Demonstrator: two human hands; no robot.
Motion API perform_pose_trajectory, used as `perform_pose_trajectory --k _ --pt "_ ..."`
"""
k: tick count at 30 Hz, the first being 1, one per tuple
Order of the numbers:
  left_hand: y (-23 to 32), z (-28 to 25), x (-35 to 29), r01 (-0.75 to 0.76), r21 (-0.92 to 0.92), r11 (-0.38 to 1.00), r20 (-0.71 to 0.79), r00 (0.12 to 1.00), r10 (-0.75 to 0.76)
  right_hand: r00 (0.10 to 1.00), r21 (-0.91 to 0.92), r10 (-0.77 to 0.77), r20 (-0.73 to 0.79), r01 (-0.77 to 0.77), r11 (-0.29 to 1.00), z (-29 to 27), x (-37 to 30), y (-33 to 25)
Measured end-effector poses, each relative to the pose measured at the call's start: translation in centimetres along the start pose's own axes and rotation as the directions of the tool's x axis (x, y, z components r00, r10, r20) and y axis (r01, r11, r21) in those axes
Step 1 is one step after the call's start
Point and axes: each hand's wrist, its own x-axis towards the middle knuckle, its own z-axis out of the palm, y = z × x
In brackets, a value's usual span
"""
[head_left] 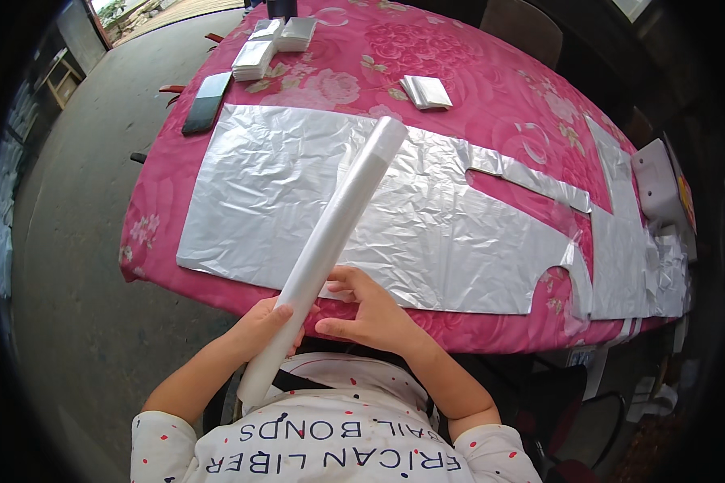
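A long whitish roll of plastic film (pixel 336 217) slants from my lap up over the table. Around its lower part my left hand (pixel 263 325) is closed. My right hand (pixel 364 312) is beside the roll with its fingers apart and curved, holding nothing. Under the upper part of the roll a silvery-white plastic sheet (pixel 258 177) lies spread flat and wrinkled. Its right end has rounded cutouts and strap-like strips, much like an apron. Whether it is one layer or several I cannot tell.
The table has a pink flowered cloth (pixel 149 241). A phone (pixel 208 103) lies at its left edge, behind it folded white packets (pixel 254 58). More packets (pixel 427 92) lie at the far middle. On the right are another silvery sheet (pixel 620 266) and a white container (pixel 660 185).
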Motion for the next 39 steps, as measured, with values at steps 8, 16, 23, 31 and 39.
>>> perform_pose_trajectory --k 8,16,23,31,39 --pt "-4.5 -1.6 -3.2 0.198 0.020 0.980 0.037 0.979 -0.199 0.937 -0.064 0.149 -0.316 -0.177 0.982 -8.5 1.7 1.3" --pt "-5.6 -1.7 -3.8 0.218 -0.120 0.969 0.206 0.960 -0.190 0.921 0.030 0.354 -0.164 -0.354 0.935 -11.4 6.9 0.7" --pt "-5.8 -1.8 -3.8 0.222 -0.154 0.963 0.227 0.956 -0.184 0.907 -0.020 0.402 0.123 -0.403 0.915 -11.3 7.7 0.9" --pt "-6.2 -2.4 -3.4 0.221 -0.077 0.972 0.191 0.960 -0.203 0.954 -0.170 0.291 -0.064 -0.298 0.939 -11.3 6.5 0.7" --pt "-5.1 -2.7 -4.8 0.279 0.205 0.938 0.107 0.946 -0.305 0.863 -0.429 -0.030 -0.504 -0.220 0.876 -24.3 4.7 5.6"
